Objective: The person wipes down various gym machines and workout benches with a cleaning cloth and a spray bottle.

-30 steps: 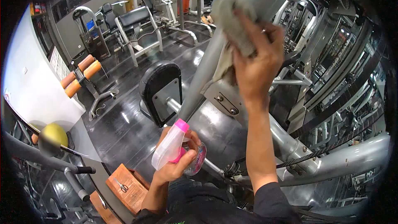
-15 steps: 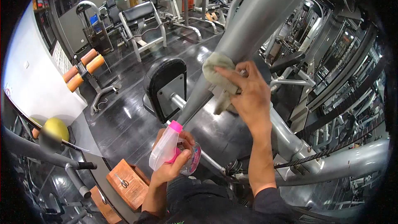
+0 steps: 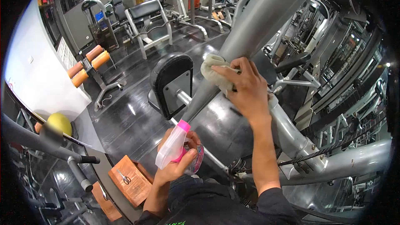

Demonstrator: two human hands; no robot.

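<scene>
A pale, crumpled cloth (image 3: 216, 71) lies against the thick grey metal tube (image 3: 262, 16), which slants through the upper middle of the view. My right hand (image 3: 248, 89) presses the cloth there, its fingers bent over it. Lower down, my left hand (image 3: 179, 162) is wrapped round a spray bottle (image 3: 171, 148) with a clear, whitish head and a pink nozzle. Part of the bottle's body is hidden by the hand. Just above the bottle is the black padded seat back (image 3: 171, 81) of a machine.
A wooden box (image 3: 131, 179) with scissors (image 3: 123, 176) on top stands at lower left. A yellow ball (image 3: 60, 124) is by the white wall panel (image 3: 37, 62). Grey tubes and a cable cross the lower right. More gym machines stand at the back.
The cloth and my right hand have shifted slightly left on the tube, and less cloth hangs below the fingers. The view has turned a little; the bottle stays in my left hand.
</scene>
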